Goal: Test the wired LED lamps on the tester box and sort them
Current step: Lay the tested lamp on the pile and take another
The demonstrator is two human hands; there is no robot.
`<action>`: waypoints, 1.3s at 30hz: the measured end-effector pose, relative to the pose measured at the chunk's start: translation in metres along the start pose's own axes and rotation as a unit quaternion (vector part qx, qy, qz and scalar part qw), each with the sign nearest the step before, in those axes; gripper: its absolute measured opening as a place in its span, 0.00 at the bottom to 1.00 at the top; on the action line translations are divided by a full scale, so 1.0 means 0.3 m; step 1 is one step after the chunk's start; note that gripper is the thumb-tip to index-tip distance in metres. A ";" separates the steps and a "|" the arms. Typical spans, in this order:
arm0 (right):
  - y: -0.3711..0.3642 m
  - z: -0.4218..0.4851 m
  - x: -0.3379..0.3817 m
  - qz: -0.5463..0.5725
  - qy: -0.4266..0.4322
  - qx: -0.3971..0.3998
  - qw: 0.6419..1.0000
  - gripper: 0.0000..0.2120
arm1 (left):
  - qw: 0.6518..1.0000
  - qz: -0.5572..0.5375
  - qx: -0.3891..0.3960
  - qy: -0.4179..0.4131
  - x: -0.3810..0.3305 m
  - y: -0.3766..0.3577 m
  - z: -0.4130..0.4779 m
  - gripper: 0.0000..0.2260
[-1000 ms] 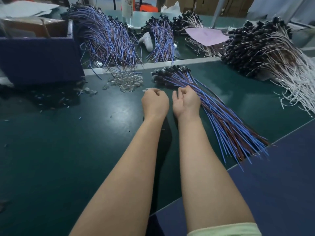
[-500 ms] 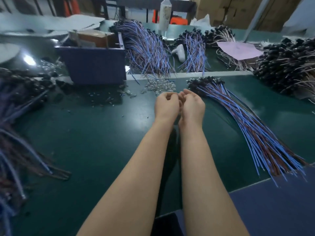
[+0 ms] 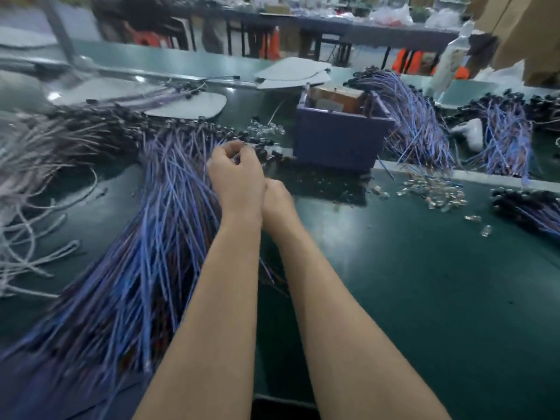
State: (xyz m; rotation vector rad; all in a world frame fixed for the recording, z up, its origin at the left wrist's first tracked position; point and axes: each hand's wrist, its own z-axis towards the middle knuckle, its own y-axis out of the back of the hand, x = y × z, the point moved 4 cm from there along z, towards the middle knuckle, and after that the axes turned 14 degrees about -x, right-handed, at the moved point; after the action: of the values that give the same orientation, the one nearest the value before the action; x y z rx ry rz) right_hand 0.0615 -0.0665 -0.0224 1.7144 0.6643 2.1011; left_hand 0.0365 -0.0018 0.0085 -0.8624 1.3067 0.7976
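Head view: your left hand (image 3: 236,180) curls, seemingly pinching black heads of the wired lamps (image 3: 157,237) fanned left on the green table (image 3: 424,283). Your right hand (image 3: 277,203) touches it, grip hidden, cannot tell. Purple box (image 3: 336,140) behind.

Item, my left forearm (image 3: 218,298): bare over its whole visible length, slender, narrowing to the wrist.
Item, my right forearm (image 3: 333,313): bare likewise, same build.
Item, my left hand (image 3: 238,177): bare, back and knuckles showing, blurred.
Item, my right hand (image 3: 277,198): bare, its fingers out of sight.
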 end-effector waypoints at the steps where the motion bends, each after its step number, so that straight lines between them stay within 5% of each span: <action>1: -0.036 -0.009 0.020 -0.037 0.014 0.028 0.999 0.12 | 1.000 -0.014 -0.011 0.005 -0.005 0.017 0.022 0.04; 5: -0.076 -0.006 0.050 -0.024 0.001 0.044 0.999 0.12 | 0.998 -0.036 -0.030 0.030 0.000 0.043 0.064 0.05; 12: 0.019 0.038 -0.026 -0.035 -0.008 -0.088 0.995 0.09 | 0.998 -0.033 -0.014 0.052 0.040 0.015 0.046 0.05; 17: 0.201 0.046 -0.043 0.151 -0.023 -0.162 0.975 0.09 | 0.997 0.005 0.029 0.070 0.072 -0.025 0.004 0.05; 21: 0.373 0.026 -0.115 0.281 -0.080 -0.215 0.932 0.10 | 0.993 0.069 0.034 -0.089 0.024 -0.032 -0.048 0.03; 23: 0.433 0.004 -0.171 0.263 -0.115 -0.233 0.929 0.11 | 0.979 0.107 0.028 -0.172 -0.002 -0.044 -0.067 0.05; 26: 0.481 -0.018 -0.244 0.147 -0.155 -0.229 0.950 0.13 | 0.945 0.258 0.121 -0.159 0.043 -0.101 -0.068 0.10; 30: 0.491 -0.028 -0.301 -0.092 -0.185 -0.087 0.975 0.13 | 0.869 0.431 0.199 -0.139 0.123 -0.133 -0.095 0.17; 35: 0.460 -0.026 -0.294 -0.158 -0.156 0.011 0.975 0.11 | 0.908 0.368 0.175 -0.101 0.147 -0.155 -0.109 0.13; 39: 0.393 -0.007 -0.265 -0.062 -0.092 -0.046 0.993 0.10 | 0.960 0.197 0.180 -0.088 0.130 -0.178 -0.157 0.08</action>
State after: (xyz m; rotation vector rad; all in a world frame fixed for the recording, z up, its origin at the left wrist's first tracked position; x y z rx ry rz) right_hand 0.0790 -0.2076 -0.0219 1.7413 0.5935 1.8345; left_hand 0.0652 -0.0679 -0.0288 -0.2358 1.4256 0.8855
